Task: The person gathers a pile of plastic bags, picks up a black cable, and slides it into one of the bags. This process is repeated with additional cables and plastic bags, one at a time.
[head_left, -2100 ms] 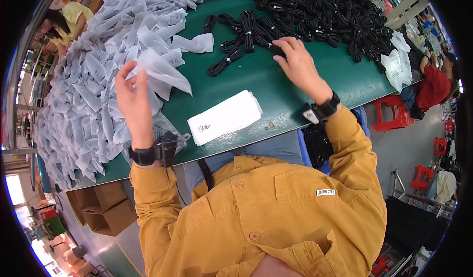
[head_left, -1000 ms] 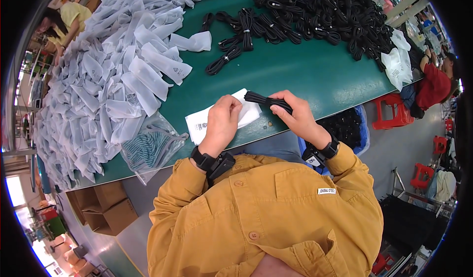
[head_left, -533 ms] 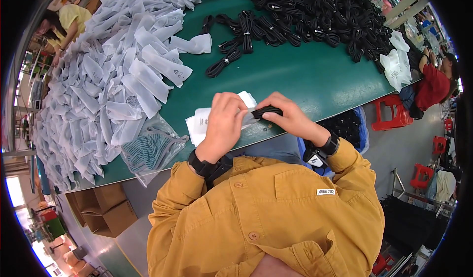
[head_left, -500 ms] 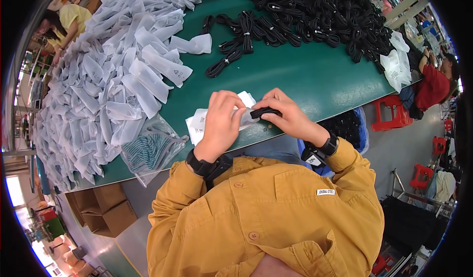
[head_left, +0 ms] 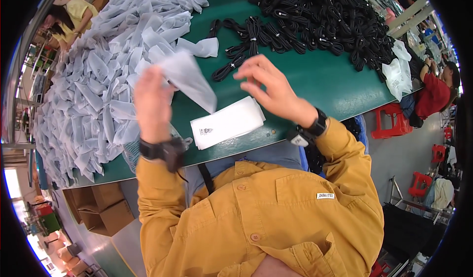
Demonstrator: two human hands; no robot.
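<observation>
My left hand (head_left: 153, 104), smeared by motion, grips one end of a frosted plastic bag (head_left: 191, 82) at the edge of a big heap of similar bags (head_left: 96, 97). What lies inside the held bag cannot be made out. My right hand (head_left: 273, 90) hovers over the table with its fingers apart and nothing in them. Just beyond its fingertips is a coiled black cable (head_left: 229, 69), one of several lying loose before a large pile of black cables (head_left: 320, 18). Below and between my hands, a stack of flat white bags (head_left: 229, 125) rests near the table's edge.
The green table (head_left: 320, 85) has its front edge by my waist. A striped item in clear plastic (head_left: 132, 151) lies beside my left wrist. White bags (head_left: 396, 75) sit at the far right. Below are cardboard boxes (head_left: 101, 210) and a red stool (head_left: 390, 122). People work at both sides.
My left hand has swung left and up with the bag. My right hand has let go of the black cable and moved up toward the loose cables. The stack of white bags is now uncovered.
</observation>
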